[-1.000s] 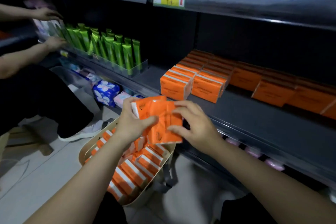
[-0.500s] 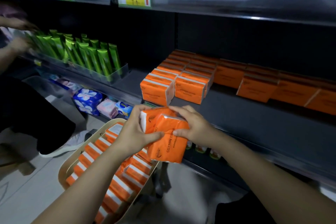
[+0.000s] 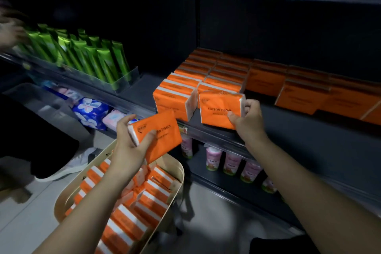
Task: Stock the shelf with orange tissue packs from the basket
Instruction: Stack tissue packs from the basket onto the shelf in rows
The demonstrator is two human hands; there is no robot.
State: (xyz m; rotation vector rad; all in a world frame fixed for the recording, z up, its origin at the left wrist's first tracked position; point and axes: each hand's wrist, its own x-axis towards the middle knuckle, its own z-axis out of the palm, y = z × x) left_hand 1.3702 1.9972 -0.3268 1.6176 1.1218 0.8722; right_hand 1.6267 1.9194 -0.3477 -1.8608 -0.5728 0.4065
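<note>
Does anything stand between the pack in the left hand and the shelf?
Nothing visible. The left hand holds the pack above the basket, near the shelf edge; bare shelf lies left of the stocked packs.

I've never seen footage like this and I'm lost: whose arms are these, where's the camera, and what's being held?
There is no machine here. A camera worn on a person's head looks down at their own bare hands. The left hand holds an orange pack above the basket, which is full of more packs. The right hand grips a second pack at the front of the shelf, beside stocked rows. Green tubes stand further left.
</note>
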